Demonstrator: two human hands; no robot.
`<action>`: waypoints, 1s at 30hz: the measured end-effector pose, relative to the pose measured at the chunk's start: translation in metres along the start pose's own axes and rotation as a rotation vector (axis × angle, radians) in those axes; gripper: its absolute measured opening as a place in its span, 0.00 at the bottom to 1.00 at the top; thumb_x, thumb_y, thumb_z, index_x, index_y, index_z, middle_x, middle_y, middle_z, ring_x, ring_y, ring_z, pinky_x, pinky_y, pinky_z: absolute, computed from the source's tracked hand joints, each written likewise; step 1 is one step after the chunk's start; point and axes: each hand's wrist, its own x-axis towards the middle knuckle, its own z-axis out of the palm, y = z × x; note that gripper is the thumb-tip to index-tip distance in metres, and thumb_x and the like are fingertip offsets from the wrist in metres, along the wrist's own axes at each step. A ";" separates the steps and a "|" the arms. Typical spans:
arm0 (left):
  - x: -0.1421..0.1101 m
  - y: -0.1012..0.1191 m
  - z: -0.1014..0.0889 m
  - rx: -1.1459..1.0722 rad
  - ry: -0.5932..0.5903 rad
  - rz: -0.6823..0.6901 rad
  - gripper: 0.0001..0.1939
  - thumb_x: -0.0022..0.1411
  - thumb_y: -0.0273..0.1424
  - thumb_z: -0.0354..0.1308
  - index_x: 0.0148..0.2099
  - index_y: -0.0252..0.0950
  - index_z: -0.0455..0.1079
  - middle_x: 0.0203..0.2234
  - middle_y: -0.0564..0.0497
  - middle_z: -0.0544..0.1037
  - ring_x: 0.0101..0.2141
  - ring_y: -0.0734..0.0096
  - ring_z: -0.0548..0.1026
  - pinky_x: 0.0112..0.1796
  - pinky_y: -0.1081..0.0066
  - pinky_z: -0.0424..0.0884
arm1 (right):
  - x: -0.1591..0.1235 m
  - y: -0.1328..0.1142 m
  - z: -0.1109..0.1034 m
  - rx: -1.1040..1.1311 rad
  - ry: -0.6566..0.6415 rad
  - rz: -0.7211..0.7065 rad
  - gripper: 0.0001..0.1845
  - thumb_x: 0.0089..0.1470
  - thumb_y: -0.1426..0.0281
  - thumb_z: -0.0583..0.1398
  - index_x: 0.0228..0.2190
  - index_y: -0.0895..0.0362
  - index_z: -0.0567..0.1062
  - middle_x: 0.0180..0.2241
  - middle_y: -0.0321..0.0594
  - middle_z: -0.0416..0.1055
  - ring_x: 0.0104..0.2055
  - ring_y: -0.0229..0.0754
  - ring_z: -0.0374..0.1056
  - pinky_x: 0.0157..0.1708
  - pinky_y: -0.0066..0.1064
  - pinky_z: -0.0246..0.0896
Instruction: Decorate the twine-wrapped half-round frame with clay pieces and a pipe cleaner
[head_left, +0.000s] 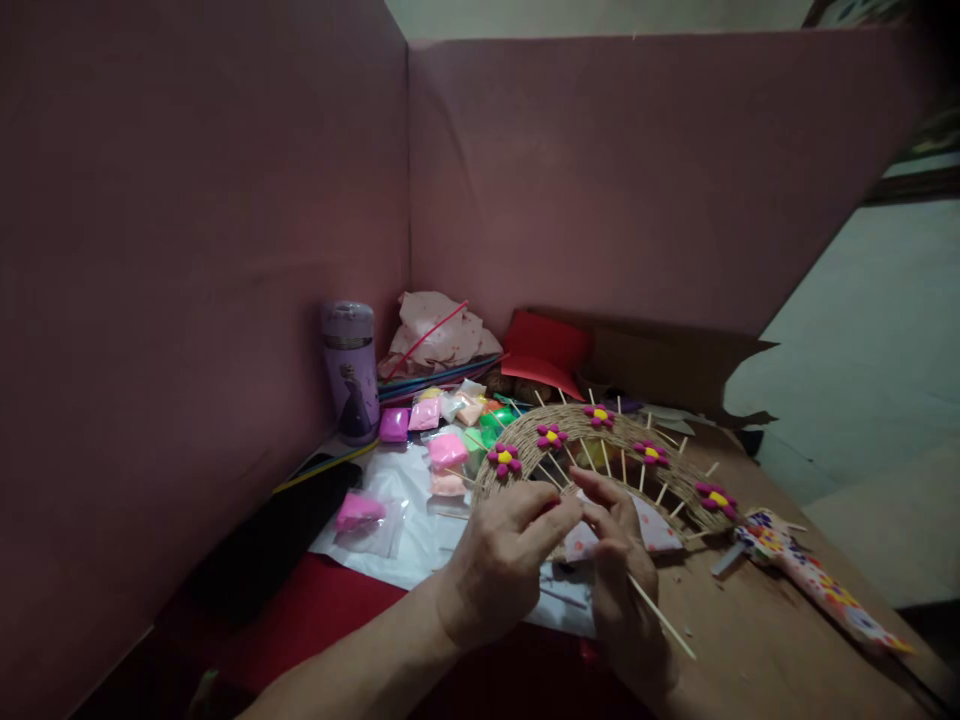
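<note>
My left hand (506,550) is closed, its thumb and fingers pinched together against the fingertips of my right hand. Whatever lies in that pinch is hidden or too small to make out. My right hand (622,570) is curled round a thin wooden stick (661,617), whose lower end juts out toward the bottom right. Just beyond both hands lies a half-round piece (585,415) wound with twine, with wooden sticks poking out of it. Several magenta clay flowers (551,436) with yellow centres sit on its band. Spotted pale fabric (660,528) covers its inner part.
Bagged soft clay (448,450) in several colours lies behind my left hand, near a purple bottle (351,375). A pink clay packet (360,511) rests on a white sheet (405,565). Flower-patterned scissors or tool (817,575) lies at right. Pink panels (600,180) enclose the back and left.
</note>
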 end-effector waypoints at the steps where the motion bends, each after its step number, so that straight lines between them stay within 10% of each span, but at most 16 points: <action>1: 0.000 0.003 0.001 -0.039 -0.003 -0.003 0.16 0.63 0.20 0.47 0.51 0.31 0.65 0.35 0.43 0.75 0.35 0.70 0.73 0.34 0.70 0.73 | 0.000 -0.001 0.000 0.014 0.010 0.002 0.26 0.62 0.52 0.41 0.41 0.51 0.73 0.52 0.42 0.60 0.55 0.50 0.56 0.53 0.47 0.52; 11: 0.002 0.011 -0.006 -0.189 0.014 -0.202 0.10 0.64 0.25 0.47 0.34 0.31 0.70 0.24 0.47 0.73 0.26 0.72 0.70 0.29 0.72 0.67 | -0.014 -0.004 -0.002 0.025 -0.055 0.026 0.10 0.63 0.69 0.50 0.40 0.52 0.70 0.26 0.33 0.65 0.25 0.35 0.63 0.26 0.26 0.60; 19: 0.009 0.007 -0.004 -0.906 0.086 -0.978 0.17 0.60 0.43 0.54 0.40 0.32 0.70 0.18 0.56 0.66 0.16 0.80 0.62 0.17 0.78 0.58 | -0.008 -0.008 0.001 0.057 -0.098 0.071 0.09 0.62 0.70 0.50 0.40 0.53 0.69 0.21 0.31 0.61 0.21 0.34 0.59 0.20 0.25 0.54; 23: 0.012 0.007 -0.002 -0.923 0.128 -0.995 0.19 0.47 0.33 0.67 0.41 0.33 0.68 0.21 0.58 0.66 0.18 0.82 0.63 0.20 0.79 0.60 | -0.001 -0.012 0.003 0.080 -0.105 0.084 0.10 0.62 0.70 0.48 0.37 0.55 0.69 0.20 0.30 0.59 0.20 0.34 0.57 0.20 0.25 0.53; 30: 0.001 0.009 0.001 -0.554 -0.008 -0.773 0.11 0.63 0.35 0.51 0.42 0.35 0.69 0.20 0.56 0.67 0.19 0.78 0.62 0.20 0.78 0.58 | 0.004 -0.024 0.000 -0.008 -0.141 -0.041 0.15 0.61 0.69 0.49 0.27 0.56 0.70 0.22 0.35 0.67 0.24 0.35 0.63 0.25 0.27 0.57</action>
